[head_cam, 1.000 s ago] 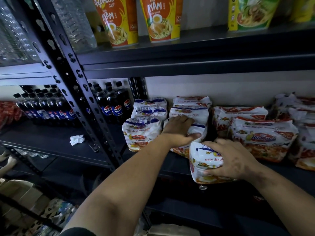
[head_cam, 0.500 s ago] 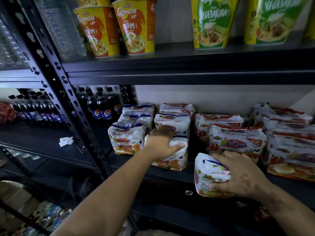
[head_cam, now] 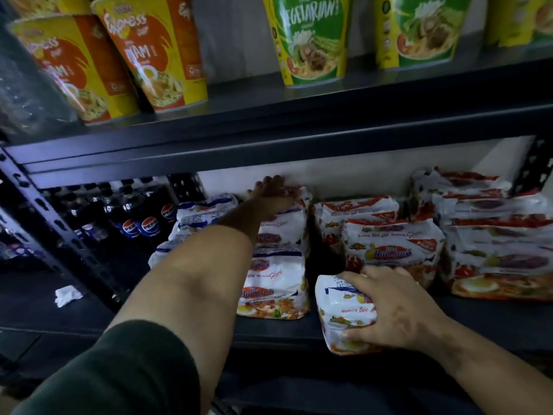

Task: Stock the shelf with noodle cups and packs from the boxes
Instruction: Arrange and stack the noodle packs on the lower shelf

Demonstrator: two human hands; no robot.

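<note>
My right hand grips a white noodle pack standing on its end at the front edge of the dark lower shelf. My left hand reaches deep into the shelf and lies flat, fingers spread, on top of the blue-trimmed noodle pack stack. More blue-trimmed packs lie left of that stack. Red-trimmed noodle packs are piled to the right. On the shelf above stand yellow-orange noodle cups and green noodle cups.
Dark cola bottles fill the neighbouring bay to the left, behind a perforated black upright. A crumpled white scrap lies on that bay's shelf. A narrow gap separates the blue-trimmed stack from the red-trimmed packs.
My left hand slid from the front pack's top up and back to the rear of the stack. The right hand still holds its pack at the shelf edge. The camera moved closer and tilted up.
</note>
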